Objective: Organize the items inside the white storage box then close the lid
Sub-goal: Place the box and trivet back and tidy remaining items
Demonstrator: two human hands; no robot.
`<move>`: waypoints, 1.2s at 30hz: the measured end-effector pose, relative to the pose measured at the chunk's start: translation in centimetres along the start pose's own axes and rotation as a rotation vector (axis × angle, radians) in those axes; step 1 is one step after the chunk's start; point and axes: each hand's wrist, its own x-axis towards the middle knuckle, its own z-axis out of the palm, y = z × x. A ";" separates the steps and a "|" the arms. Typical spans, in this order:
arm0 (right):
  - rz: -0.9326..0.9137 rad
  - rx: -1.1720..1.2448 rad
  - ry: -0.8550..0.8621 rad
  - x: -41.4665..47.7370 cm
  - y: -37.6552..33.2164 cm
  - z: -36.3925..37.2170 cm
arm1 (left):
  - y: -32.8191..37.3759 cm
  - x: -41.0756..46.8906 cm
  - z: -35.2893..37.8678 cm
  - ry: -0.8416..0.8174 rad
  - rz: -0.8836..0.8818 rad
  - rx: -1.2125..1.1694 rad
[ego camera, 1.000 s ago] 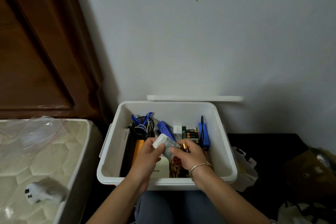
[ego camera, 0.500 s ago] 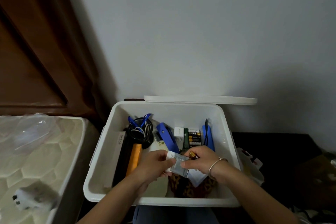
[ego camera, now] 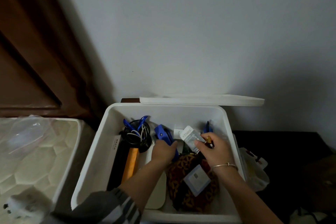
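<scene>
The white storage box [ego camera: 101, 143] stands open before me, its lid [ego camera: 201, 100] leaning behind it against the wall. My left hand [ego camera: 163, 151] reaches into the middle of the box and grips a blue stapler-like tool [ego camera: 164, 135]. My right hand [ego camera: 213, 148] pinches a small silver-and-white foil pouch [ego camera: 190, 137] and also holds a small battery [ego camera: 209, 141]. Inside lie coiled cables with blue clips [ego camera: 136, 131], an orange stick [ego camera: 131, 162], a black bar [ego camera: 116, 165], a brown patterned pouch [ego camera: 183, 167] with a clear packet [ego camera: 197, 180] on it, and a cream case [ego camera: 158, 192].
A quilted mattress [ego camera: 36, 154] with a clear plastic bag [ego camera: 27, 132] lies to the left, a small white plush [ego camera: 20, 205] at its near corner. A dark wooden headboard [ego camera: 36, 60] rises behind. A white plastic bag [ego camera: 254, 169] sits right of the box on a dark surface.
The two hands have parted. The left let go of the foil pouch and moved onto the blue tool. The right carried the pouch toward the back right of the box.
</scene>
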 end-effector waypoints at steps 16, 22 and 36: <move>0.002 0.066 0.083 0.6 0.2 0.1 | -0.1 1.1 -0.1 0.065 -0.050 0.223; 0.011 0.084 0.099 0.7 0.2 0.0 | -0.5 1.1 -0.3 -0.129 -0.082 -0.298; 0.008 0.056 0.100 0.8 0.2 0.1 | -1.0 1.4 2.7 0.175 0.260 0.629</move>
